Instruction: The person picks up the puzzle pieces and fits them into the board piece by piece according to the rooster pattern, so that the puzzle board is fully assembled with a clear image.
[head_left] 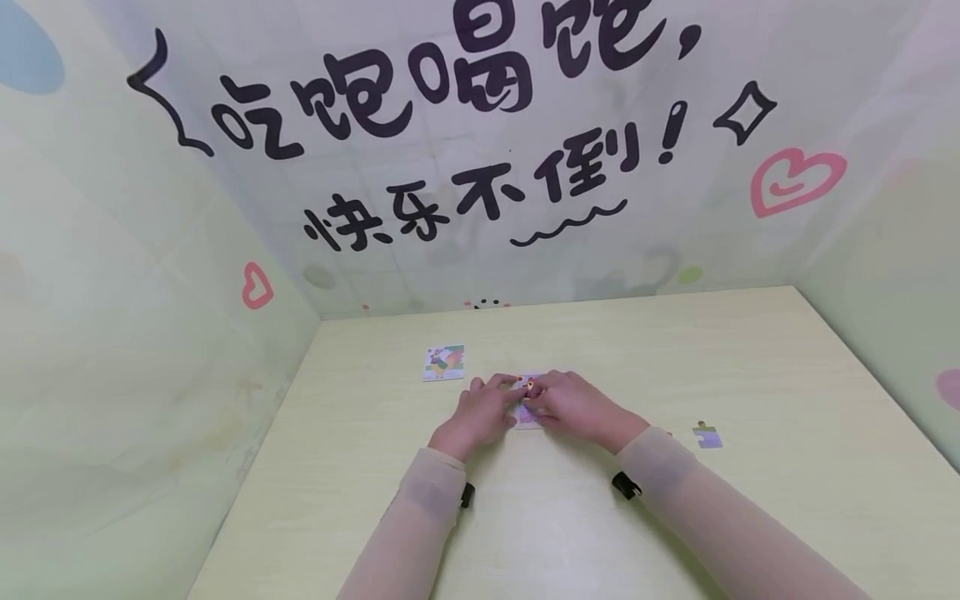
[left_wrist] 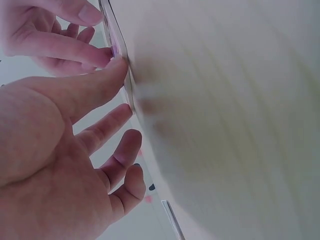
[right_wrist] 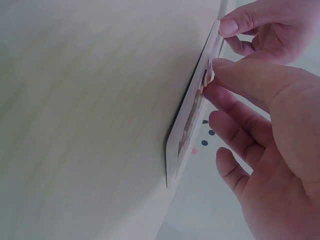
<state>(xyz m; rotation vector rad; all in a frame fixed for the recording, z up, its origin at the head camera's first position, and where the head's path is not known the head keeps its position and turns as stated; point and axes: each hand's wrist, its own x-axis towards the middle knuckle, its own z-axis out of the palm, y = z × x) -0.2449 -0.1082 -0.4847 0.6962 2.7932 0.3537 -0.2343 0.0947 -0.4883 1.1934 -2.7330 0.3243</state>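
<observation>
On the table, a small square jigsaw puzzle (head_left: 529,422) with a lilac picture lies between the two hands, partly covered by them. At its left side is my left hand (head_left: 483,410), thumb and fingertips touching the board's edge and face. My right hand (head_left: 573,407) comes from the right and pinches a small puzzle piece (right_wrist: 207,78) between thumb and index finger, right at the board's face. Orange shows on this piece; the fingers hide most of it. In the right wrist view the thin white board edge (right_wrist: 172,152) runs close along the tabletop.
A second square puzzle (head_left: 444,363) with an animal picture lies at the back left. A loose puzzle piece (head_left: 707,435) rests to the right of the right forearm. Printed fabric walls (head_left: 450,275) stand behind and beside the pale wooden table (head_left: 360,433).
</observation>
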